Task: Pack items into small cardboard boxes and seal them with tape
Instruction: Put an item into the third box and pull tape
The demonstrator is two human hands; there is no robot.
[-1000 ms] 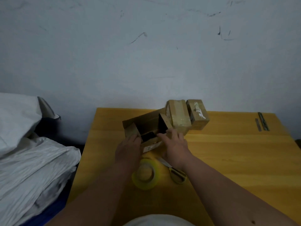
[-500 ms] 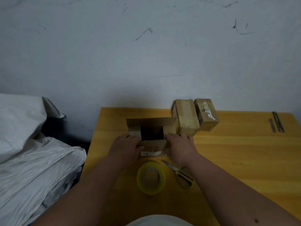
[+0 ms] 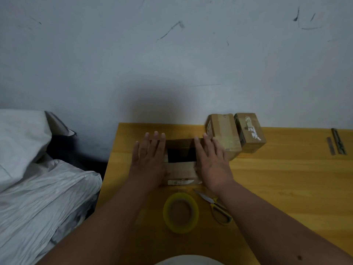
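Cardboard box, small, open at the top with a dark interior showing, sits on the yellow wooden table near its left end, directly between the two hands. A white label strip runs along the box's near face.

Far left, off the table: crumpled white fabric piled beside the table edge.

Left hand: palm down, fingers straight and spread, laid flat over the box's left side; fingertips reach past the far edge. Holds nothing, only presses or rests on cardboard.

Right hand: palm down, fingers straight and close together, flat over the box's right side. Also holds nothing. The open gap of the box shows between the two hands.

Near side of the box, between the forearms: roll of yellowish clear tape lying flat on the table. Just right of it, scissors with yellow handles, blades pointing toward the box, partly under the right forearm.

Behind the right hand: two sealed boxes side by side against the wall, the nearer one just beside the right fingertips; touching or not, cannot tell.

Far right edge: two thin metal strips lying on the table, well apart from the rest.
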